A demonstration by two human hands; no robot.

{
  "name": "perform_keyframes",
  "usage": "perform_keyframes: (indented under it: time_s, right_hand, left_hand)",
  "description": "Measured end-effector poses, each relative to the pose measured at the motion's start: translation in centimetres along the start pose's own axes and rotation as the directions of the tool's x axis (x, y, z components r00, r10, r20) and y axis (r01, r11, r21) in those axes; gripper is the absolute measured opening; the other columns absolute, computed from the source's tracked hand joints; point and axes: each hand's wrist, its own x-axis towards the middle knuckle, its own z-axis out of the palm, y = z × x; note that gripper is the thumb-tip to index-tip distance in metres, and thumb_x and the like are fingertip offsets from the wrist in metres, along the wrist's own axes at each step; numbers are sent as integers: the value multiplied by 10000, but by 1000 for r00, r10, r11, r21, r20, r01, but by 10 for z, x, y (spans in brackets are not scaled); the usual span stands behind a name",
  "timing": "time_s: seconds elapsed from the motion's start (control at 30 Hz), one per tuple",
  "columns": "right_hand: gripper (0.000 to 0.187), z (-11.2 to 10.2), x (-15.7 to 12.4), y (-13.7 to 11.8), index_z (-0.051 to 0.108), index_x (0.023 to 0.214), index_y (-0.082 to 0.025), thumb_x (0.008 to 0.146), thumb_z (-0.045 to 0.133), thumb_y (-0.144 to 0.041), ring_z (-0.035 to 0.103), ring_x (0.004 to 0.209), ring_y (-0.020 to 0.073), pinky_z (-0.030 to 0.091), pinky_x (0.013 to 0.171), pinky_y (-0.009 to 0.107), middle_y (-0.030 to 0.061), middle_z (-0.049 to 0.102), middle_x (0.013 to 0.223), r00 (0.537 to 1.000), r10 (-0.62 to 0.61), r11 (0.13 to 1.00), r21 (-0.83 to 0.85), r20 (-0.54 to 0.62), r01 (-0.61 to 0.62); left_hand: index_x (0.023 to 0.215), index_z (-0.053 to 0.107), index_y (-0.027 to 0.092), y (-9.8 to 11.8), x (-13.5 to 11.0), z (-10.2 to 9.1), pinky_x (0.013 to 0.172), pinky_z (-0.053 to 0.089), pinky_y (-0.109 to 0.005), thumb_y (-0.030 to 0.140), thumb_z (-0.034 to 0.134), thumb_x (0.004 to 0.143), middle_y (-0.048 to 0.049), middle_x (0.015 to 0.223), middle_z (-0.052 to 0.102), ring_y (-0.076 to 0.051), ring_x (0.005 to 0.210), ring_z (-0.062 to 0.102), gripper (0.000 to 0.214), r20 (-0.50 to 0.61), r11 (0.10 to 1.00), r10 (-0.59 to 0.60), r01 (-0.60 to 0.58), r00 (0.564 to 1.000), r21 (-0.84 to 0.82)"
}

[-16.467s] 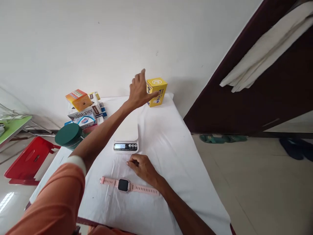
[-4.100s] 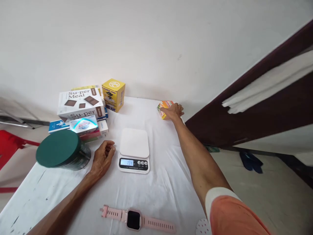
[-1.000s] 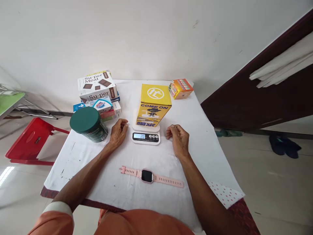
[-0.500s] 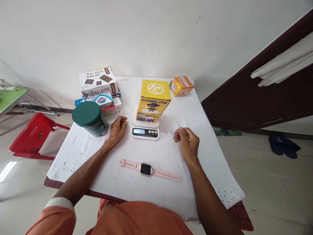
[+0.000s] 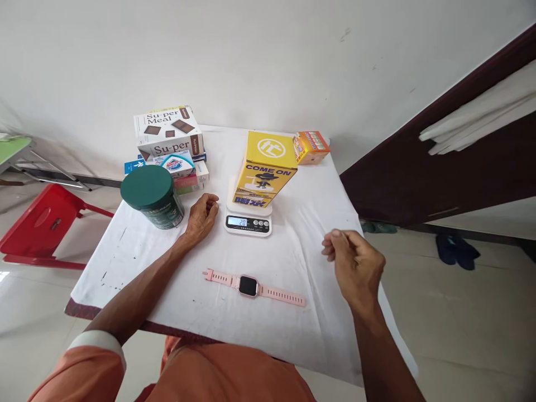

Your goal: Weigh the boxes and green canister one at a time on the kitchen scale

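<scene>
A tall yellow box (image 5: 265, 169) stands on a small white kitchen scale (image 5: 248, 222) in the middle of the white-clothed table (image 5: 301, 234); the display is lit. My left hand (image 5: 201, 215) rests on the cloth just left of the scale, fingers curled, holding nothing. My right hand (image 5: 355, 263) hovers above the table's right part, away from the scale, its fingers loosely closed and nothing visible in them. A pink smartwatch (image 5: 251, 286) lies flat on the cloth near me, between my arms.
A dark green round tin (image 5: 151, 196) stands left of my left hand. Behind it lies a stack of boxes topped by a white biscuit box (image 5: 167, 131). An orange box (image 5: 310, 146) sits at the far right corner. A red stool (image 5: 39, 226) stands on the floor left.
My right hand has lifted off the cloth and drawn back to the right, away from the scale. The left hand stays beside the scale. The yellow box stays on the scale.
</scene>
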Motion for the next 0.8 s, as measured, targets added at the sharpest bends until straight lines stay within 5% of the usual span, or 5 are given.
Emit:
perform_keyframes:
  time_s: [0.13, 0.4, 0.57, 0.67, 0.8]
  right_hand:
    - [356, 35, 38, -55, 652, 770, -219, 943, 686, -528, 589, 557, 139, 450, 482, 265, -1, 648, 694, 981, -158, 958, 258, 111, 125]
    - [373, 71, 102, -89, 560, 886, -266, 902, 704, -610, 665, 786, 218, 565, 681, 360, 16, 612, 849, 909, -339, 829, 380, -241, 410]
    - [999, 73, 116, -80, 456, 1433, -322, 620, 894, -702, 462, 1457, 383, 511, 1066, 605, 126, 486, 1543, 885, -417, 894, 272, 210, 357]
    - [1167, 81, 118, -81, 343, 1567, -337, 608, 926, -653, 397, 1512, 382, 483, 1115, 602, 141, 429, 1620, 804, -394, 915, 272, 446, 298]
    - [1126, 88, 122, -84, 362, 1580, -340, 641, 926, -601, 445, 1465, 353, 540, 1062, 533, 134, 438, 1612, 793, -368, 924, 283, 486, 255]
  left_hand:
    - [1069, 612, 199, 1, 0, 0, 768, 520, -307, 254, 533, 933, -40, 929, 674, -171, 830, 639, 167, -12, 1000, 9, -9, 1000, -12]
    - [1066, 617, 201, -1, 0, -1, 760, 521, -308, 259, 533, 927, -37, 922, 673, -171, 809, 633, 172, -20, 1000, 1, -1, 1000, -14]
    - [1070, 622, 200, 0, 1, -1, 752, 526, -313, 304, 536, 931, -41, 915, 678, -179, 810, 644, 193, -6, 1000, -10, 10, 1000, -21]
    - [1064, 623, 202, 2, 2, -1, 745, 524, -316, 346, 548, 928, -39, 898, 677, -183, 802, 647, 212, -9, 1000, -14, 14, 1000, -19]
    - [1055, 625, 205, 5, 2, 0, 725, 514, -310, 384, 553, 921, -32, 876, 671, -179, 774, 640, 234, -10, 999, -28, 27, 1000, -21]
